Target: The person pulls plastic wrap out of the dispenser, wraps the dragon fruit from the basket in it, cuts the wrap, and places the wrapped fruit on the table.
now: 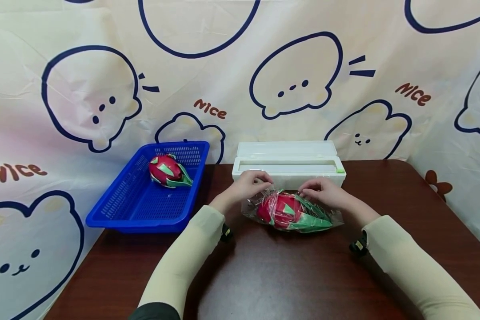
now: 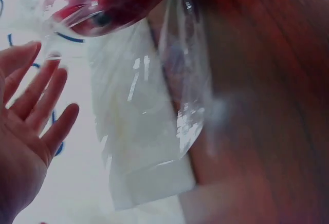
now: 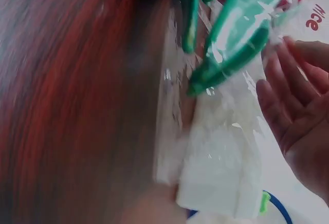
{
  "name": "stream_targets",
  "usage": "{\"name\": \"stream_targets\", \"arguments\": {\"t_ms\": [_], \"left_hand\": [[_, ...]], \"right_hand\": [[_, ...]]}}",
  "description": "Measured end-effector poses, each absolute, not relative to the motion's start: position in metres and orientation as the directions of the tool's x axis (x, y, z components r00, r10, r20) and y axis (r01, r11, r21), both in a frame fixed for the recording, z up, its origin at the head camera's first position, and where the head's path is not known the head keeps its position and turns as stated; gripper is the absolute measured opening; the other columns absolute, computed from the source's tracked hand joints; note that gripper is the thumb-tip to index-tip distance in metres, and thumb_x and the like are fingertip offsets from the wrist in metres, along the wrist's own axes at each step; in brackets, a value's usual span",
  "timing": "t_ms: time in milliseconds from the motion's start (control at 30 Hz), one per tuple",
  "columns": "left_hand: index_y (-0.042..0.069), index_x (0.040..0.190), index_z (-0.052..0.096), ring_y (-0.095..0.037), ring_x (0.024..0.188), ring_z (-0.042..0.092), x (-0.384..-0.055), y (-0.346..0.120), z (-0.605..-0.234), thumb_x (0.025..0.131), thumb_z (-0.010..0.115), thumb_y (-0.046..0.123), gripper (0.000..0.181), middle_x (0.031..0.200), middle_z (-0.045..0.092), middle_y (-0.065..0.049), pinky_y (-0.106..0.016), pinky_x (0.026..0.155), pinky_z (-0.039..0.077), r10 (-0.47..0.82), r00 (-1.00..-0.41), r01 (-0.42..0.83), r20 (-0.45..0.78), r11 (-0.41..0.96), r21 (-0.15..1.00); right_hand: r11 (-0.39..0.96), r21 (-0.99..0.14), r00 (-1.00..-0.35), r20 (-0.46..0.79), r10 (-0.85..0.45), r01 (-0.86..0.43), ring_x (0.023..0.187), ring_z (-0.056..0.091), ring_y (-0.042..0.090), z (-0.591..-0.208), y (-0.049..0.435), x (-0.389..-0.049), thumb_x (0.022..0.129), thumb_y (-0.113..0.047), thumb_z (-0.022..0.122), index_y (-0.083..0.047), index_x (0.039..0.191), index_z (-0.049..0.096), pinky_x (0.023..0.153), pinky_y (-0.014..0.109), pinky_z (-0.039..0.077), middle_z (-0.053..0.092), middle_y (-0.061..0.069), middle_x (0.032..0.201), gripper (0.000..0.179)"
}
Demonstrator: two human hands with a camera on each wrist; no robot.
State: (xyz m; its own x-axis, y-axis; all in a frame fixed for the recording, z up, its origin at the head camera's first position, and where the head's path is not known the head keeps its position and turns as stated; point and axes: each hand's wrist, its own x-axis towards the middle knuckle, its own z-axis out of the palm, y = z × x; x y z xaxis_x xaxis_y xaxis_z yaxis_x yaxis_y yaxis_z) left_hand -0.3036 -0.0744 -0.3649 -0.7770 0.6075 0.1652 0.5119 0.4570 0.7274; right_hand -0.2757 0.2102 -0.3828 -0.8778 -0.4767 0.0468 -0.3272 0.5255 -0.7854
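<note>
A red dragon fruit [image 1: 278, 208] with green scales lies on its side on the table, loosely covered by clear cling film [image 1: 337, 218]. My left hand [image 1: 248, 184] is above its left end, thumb and fingertips pinching the film's upper edge. On the other side, my right hand [image 1: 327, 192] pinches the film near the fruit's green end. Loose film hangs past the fruit in the left wrist view, and the green tips [image 3: 226, 64] show through it in the right wrist view.
Behind the fruit stands a white cling film dispenser [image 1: 290, 180] with its lid raised. A blue plastic basket [image 1: 138, 226] at the left holds another dragon fruit [image 1: 166, 170]. The brown wooden table [image 1: 272, 275] backs onto a patterned cloth [image 1: 232, 75].
</note>
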Motion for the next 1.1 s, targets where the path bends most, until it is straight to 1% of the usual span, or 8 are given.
{"name": "stream_targets", "arguments": {"t_ms": [100,200,300,433,567,800,967,1100], "left_hand": [[0.004,0.109,0.069,-0.014,0.101,0.059,-0.296,-0.081,-0.359,0.096,0.063,0.016,0.018,0.104,0.066,0.000,-0.040,0.096,0.046,0.594,-0.771,0.559,0.231,0.458,0.691],[0.005,0.106,0.069,-0.011,0.097,0.060,-0.286,-0.085,-0.356,0.095,0.064,0.014,0.015,0.102,0.065,0.002,-0.042,0.093,0.048,0.627,-0.721,0.620,0.293,0.397,0.676],[0.006,0.107,0.069,-0.011,0.097,0.060,-0.274,-0.088,-0.356,0.094,0.065,0.009,0.014,0.104,0.066,0.001,-0.039,0.090,0.050,0.697,-0.642,0.669,0.320,0.306,0.677],[0.007,0.114,0.069,-0.015,0.112,0.056,-0.264,-0.091,-0.359,0.093,0.064,0.003,0.022,0.119,0.062,-0.003,-0.032,0.090,0.050,0.767,-0.580,0.688,0.275,0.281,0.669],[0.009,0.113,0.070,-0.018,0.118,0.053,-0.262,-0.092,-0.364,0.090,0.066,-0.001,0.025,0.127,0.058,-0.005,-0.033,0.091,0.050,0.783,-0.578,0.688,0.231,0.316,0.653],[0.011,0.103,0.073,-0.017,0.112,0.055,-0.262,-0.089,-0.367,0.089,0.071,0.010,0.014,0.123,0.059,-0.004,-0.032,0.087,0.052,0.779,-0.590,0.679,0.212,0.336,0.653],[0.013,0.097,0.073,-0.015,0.110,0.056,-0.261,-0.088,-0.366,0.090,0.070,0.013,0.007,0.116,0.062,-0.002,-0.030,0.087,0.051,0.760,-0.615,0.661,0.212,0.350,0.664],[0.013,0.096,0.073,-0.013,0.107,0.057,-0.260,-0.088,-0.366,0.091,0.069,0.013,0.006,0.111,0.063,0.001,-0.030,0.087,0.051,0.751,-0.624,0.652,0.215,0.348,0.674]], "right_hand": [[0.566,-0.737,-0.886,0.097,-0.454,-0.371,0.086,0.063,0.027,-0.377,0.216,-0.271,0.097,-0.015,0.061,-0.001,0.110,0.069,0.075,0.037,0.052,0.069,0.011,0.097,0.021],[0.573,-0.694,-0.873,0.171,-0.458,-0.436,0.083,0.061,0.022,-0.371,0.221,-0.263,0.094,-0.014,0.066,-0.004,0.107,0.071,0.072,0.036,0.051,0.069,0.005,0.094,0.017],[0.521,-0.664,-0.816,0.252,-0.520,-0.537,0.082,0.060,0.017,-0.367,0.219,-0.253,0.091,-0.009,0.069,-0.004,0.105,0.071,0.071,0.032,0.053,0.069,0.004,0.096,0.016],[0.427,-0.642,-0.725,0.310,-0.615,-0.637,0.081,0.061,0.015,-0.363,0.209,-0.239,0.087,-0.007,0.073,-0.007,0.107,0.071,0.070,0.031,0.055,0.067,0.005,0.103,0.020],[0.394,-0.619,-0.676,0.320,-0.664,-0.679,0.087,0.058,0.015,-0.364,0.196,-0.231,0.084,-0.013,0.078,-0.014,0.107,0.073,0.069,0.035,0.054,0.064,-0.002,0.107,0.024],[0.393,-0.557,-0.638,0.357,-0.683,-0.732,0.097,0.053,0.014,-0.370,0.187,-0.226,0.076,-0.017,0.085,-0.018,0.099,0.075,0.078,0.037,0.052,0.057,-0.007,0.105,0.025],[0.390,-0.544,-0.625,0.355,-0.695,-0.743,0.094,0.053,0.012,-0.373,0.184,-0.226,0.078,-0.019,0.083,-0.021,0.094,0.075,0.079,0.035,0.050,0.055,-0.009,0.100,0.018],[0.397,-0.566,-0.642,0.335,-0.690,-0.722,0.091,0.054,0.012,-0.373,0.182,-0.227,0.082,-0.016,0.080,-0.023,0.086,0.074,0.076,0.034,0.050,0.055,-0.009,0.097,0.010]]}}
